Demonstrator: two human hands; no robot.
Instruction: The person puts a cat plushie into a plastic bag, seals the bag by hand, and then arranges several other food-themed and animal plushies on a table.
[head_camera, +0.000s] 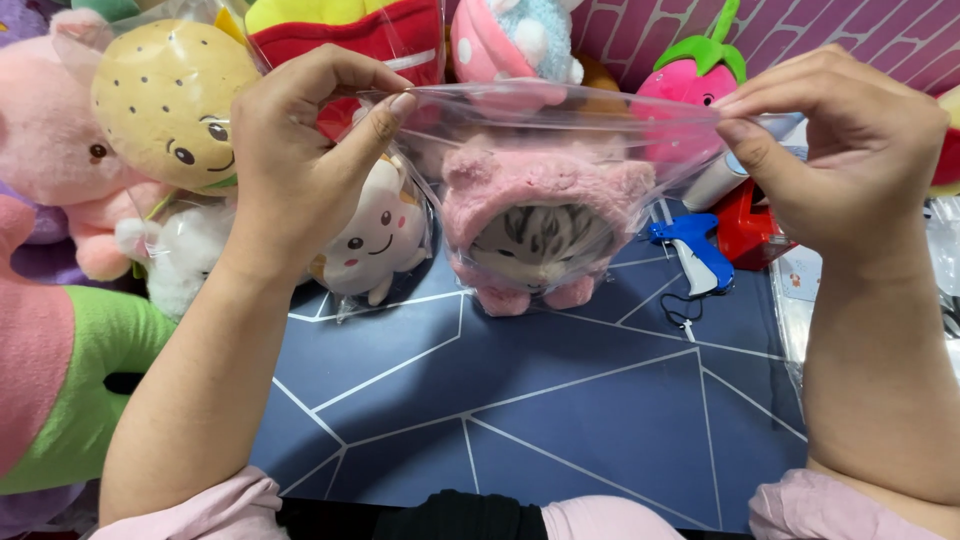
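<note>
While the left hand (300, 165) and right hand (850, 150) each pinch an end of the top edge, well apart, the clear plastic bag (560, 125) is held taut above the blue patterned mat (520, 400). Inside sits a pink hooded plush cat (540, 230), upright, face outward. For a sound closure, in my judgement, the edge should stay level and stretched, fingers running evenly along it. Behind the left hand, another bag holds a cream plush animal (375, 235). A blue tagging gun (695, 250) lies nearby.
</note>
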